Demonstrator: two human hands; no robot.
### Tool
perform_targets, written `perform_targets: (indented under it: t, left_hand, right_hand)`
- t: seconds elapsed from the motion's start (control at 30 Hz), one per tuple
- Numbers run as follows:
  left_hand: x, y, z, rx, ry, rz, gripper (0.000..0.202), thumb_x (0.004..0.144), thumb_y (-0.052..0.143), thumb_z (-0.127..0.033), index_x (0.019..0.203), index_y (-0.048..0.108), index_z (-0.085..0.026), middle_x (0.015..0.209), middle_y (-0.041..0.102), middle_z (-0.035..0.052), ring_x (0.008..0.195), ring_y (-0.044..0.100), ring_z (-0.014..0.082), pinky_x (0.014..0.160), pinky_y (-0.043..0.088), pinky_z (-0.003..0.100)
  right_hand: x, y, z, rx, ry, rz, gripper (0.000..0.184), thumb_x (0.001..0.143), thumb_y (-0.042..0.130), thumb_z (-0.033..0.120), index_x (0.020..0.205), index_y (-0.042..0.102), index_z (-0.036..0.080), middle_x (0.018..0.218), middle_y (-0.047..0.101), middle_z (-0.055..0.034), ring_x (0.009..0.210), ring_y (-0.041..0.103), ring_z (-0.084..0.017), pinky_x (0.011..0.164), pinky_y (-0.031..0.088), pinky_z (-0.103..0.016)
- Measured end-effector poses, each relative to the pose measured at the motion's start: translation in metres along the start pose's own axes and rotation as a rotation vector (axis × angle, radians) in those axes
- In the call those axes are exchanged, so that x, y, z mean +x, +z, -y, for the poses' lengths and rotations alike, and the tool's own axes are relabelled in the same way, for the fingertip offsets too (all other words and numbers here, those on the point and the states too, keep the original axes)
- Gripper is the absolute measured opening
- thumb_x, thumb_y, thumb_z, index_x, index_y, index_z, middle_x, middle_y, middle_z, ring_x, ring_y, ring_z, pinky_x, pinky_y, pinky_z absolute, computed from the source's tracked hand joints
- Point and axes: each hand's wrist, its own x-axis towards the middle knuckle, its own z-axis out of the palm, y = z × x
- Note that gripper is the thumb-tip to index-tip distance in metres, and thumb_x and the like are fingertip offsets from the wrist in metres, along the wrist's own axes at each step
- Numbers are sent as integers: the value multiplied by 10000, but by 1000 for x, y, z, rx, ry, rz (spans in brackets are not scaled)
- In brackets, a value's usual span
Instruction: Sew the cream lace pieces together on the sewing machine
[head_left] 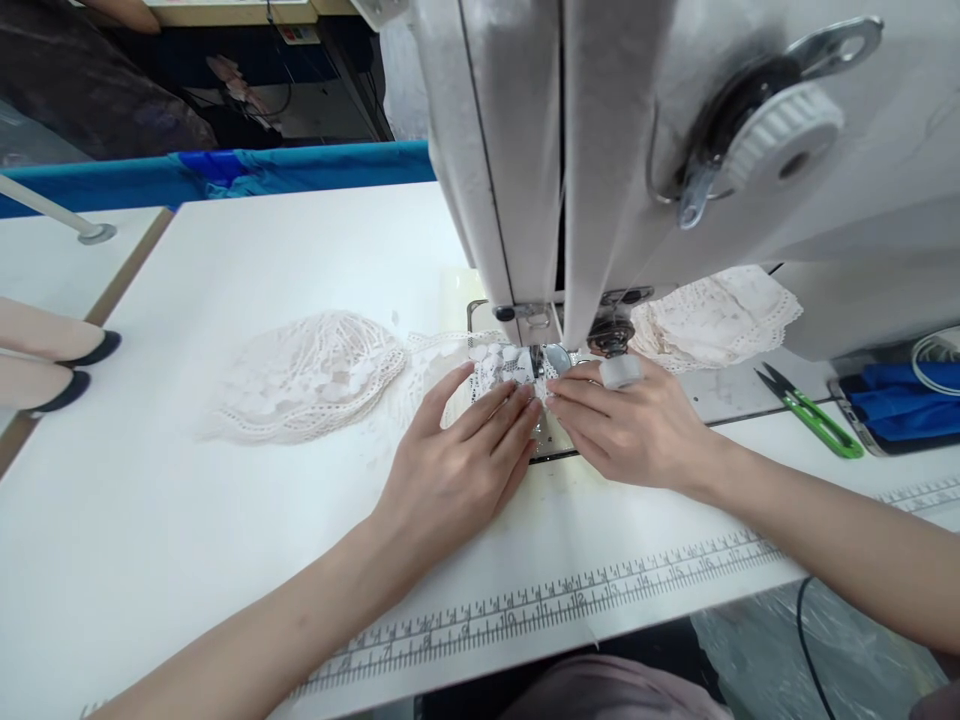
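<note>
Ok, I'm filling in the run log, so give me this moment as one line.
left hand: flat on lace | right hand: fingertips pressing lace beside presser foot | snips: on table, right of hands, untouched

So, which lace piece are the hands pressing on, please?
The small lace piece at the presser foot, under the left hand and right hand; the left lace cup and right lace pile lie untouched.

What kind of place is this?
Most likely a garment sewing workshop. An industrial sewing machine fills the top of the view, the left hand and right hand press a lace piece flat at its needle, and a measuring scale runs along the front edge of the table.
</note>
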Motion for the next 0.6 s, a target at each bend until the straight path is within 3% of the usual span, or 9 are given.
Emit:
perform_targets:
  t: [0.33, 0.6]
  left_hand:
    - [1, 7, 9, 13, -41, -17, 280, 914, 518, -190, 1177, 607, -163, 1155, 688, 73, 1094, 643, 235, 1079, 387, 532]
    - [0, 1, 4, 44, -30, -12, 254, 919, 522, -224, 1152, 598, -157, 1145, 693, 76, 1064, 658, 234, 1046, 428, 521]
  right_hand:
    - [2, 4, -2, -122, 26, 3, 219, 862, 514, 95, 904, 720, 152, 930, 745, -55, 845, 656, -179, 913, 477, -383]
    - [2, 4, -3, -167, 35, 27, 218, 904, 509, 157, 883, 724, 191, 888, 743, -30, 875, 635, -180, 898, 464, -375]
